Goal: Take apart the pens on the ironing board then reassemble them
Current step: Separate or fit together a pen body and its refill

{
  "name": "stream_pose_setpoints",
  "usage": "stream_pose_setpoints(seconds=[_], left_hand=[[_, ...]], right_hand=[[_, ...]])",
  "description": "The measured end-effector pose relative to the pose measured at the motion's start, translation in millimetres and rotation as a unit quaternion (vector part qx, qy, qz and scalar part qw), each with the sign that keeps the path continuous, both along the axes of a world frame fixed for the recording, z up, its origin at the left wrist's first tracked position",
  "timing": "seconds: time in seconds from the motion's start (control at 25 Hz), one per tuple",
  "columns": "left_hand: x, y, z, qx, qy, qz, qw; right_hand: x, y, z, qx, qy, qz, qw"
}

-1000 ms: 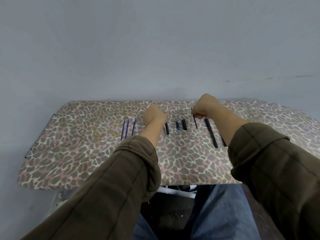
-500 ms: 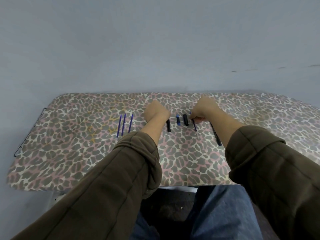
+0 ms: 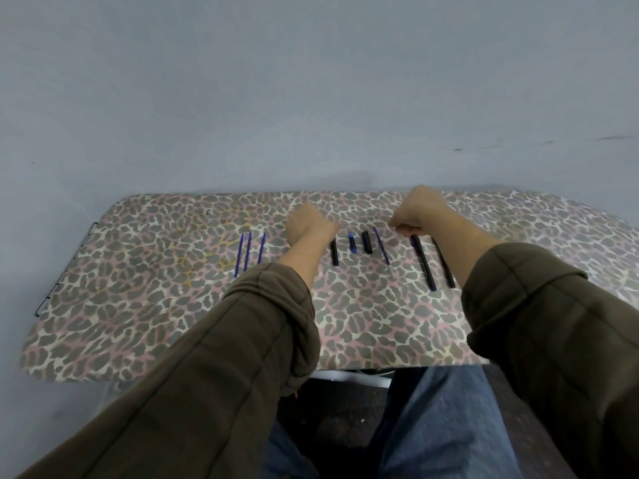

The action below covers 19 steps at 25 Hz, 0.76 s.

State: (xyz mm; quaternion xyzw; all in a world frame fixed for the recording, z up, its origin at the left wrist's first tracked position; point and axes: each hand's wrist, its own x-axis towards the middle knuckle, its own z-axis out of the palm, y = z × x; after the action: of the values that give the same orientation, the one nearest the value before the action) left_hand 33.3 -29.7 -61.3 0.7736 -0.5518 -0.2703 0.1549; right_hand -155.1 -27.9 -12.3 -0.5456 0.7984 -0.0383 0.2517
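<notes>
The ironing board [image 3: 145,305] has a spotted cover and sits in front of a plain grey-blue wall [image 3: 311,98]. Pen parts lie in a row across the board, and the blue cap [image 3: 352,244] near the middle is a good spot to count from. Just to the right of the blue cap lies a short black cap [image 3: 367,242], close but not touching. Right of that lies a thin blue refill [image 3: 381,245], a little tilted. Further right lie two long black barrels [image 3: 423,263], side by side, and the right forearm covers part of the outer one. Just left of the blue cap lies a black pen piece [image 3: 334,252], and its top end goes under the left hand [image 3: 309,224]. Well to the left of the blue cap lie three thin blue refills [image 3: 248,252], close together. The left hand is curled into a loose fist with its back to the camera, and I cannot tell if it is holding anything. The right hand [image 3: 416,214] is also curled shut, right of the blue cap, at the top end of the nearer black barrel, and I cannot tell what its fingers grip. Brown sleeves [image 3: 242,357] cover both arms, and blue jeans [image 3: 439,426] show below the board's near edge.
</notes>
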Motion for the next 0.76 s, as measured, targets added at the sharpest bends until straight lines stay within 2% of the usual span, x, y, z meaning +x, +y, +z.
stream_pose_setpoints(seconds=[0.32, 0.76], left_hand=[[-11.4, 9.6, 28.4, -0.077, 0.022, -0.019, 0.997], [-26.2, 14.2, 31.8, -0.088, 0.019, -0.044, 0.995]], right_hand=[[-28.5, 30.0, 5.0, 0.002, 0.107, 0.033, 0.994], [-39.0, 23.0, -22.2, 0.038, 0.069, 0.009, 0.997]])
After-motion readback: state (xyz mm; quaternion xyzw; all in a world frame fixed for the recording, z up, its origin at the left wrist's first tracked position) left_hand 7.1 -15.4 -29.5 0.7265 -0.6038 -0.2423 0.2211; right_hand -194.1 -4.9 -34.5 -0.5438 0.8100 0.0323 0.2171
